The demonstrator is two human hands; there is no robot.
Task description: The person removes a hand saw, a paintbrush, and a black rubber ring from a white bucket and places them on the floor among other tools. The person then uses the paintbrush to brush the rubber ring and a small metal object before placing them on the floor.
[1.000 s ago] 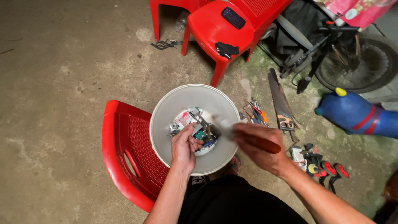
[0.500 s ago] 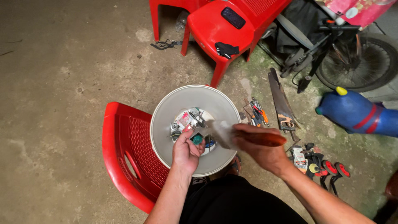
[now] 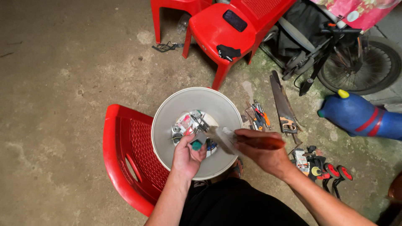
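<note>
Small green plastic component [image 3: 196,145]: light, rigid, likely fragile; pinched in left hand [image 3: 187,157] fingers over round white lamp shade [image 3: 167,113]. Right hand [image 3: 264,152] clenched around brown-handled knife [image 3: 243,140]; grip edges.

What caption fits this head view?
Left hand pinches a small green part inside a white dish-shaped lamp housing; right hand works a brown-handled tool.
</note>
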